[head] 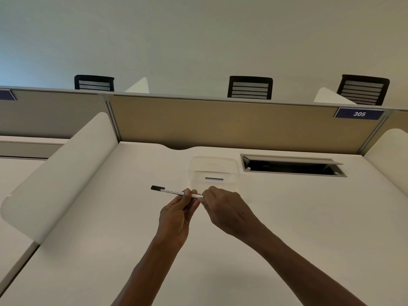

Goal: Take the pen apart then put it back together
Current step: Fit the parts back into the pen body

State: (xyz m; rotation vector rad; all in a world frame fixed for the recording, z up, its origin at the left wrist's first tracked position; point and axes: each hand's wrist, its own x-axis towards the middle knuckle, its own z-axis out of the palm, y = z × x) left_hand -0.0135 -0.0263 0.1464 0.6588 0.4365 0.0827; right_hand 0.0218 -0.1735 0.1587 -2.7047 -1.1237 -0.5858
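**Two hands hold a pen above a pale counter**

A slim white pen (176,192) with a black cap at its left end is held in the air just above the counter (88,250), lying almost level and tilted slightly down to the right. Small printed lettering runs along its barrel, too small to read. The left hand (176,215) comes up from below, its fingers (189,195) and thumb curled around the right-hand part of the barrel. The right hand (225,208) meets it from the right, with its fingers bunched together at the pen's right tip. They appear to pinch that tip, though the tip itself is hidden behind them. Both forearms are bare and reach in from the bottom edge of the view.

Just behind the hands, a clear plastic box (213,173) stands on the counter, with a small dark strip showing at its floor. To the right of the box, a grey cable hatch (293,165) is set into the counter with its lid propped open over a dark recess.

White rounded dividers rise on both sides: one on the left (66,168) and one at the far right edge (390,151). A tan partition panel (220,124) closes off the back of the counter. A blue tag reading 305 (359,113) is fixed to its top right corner. Above the partition, the backs of three black mesh chairs (250,87) show against a plain pale wall.
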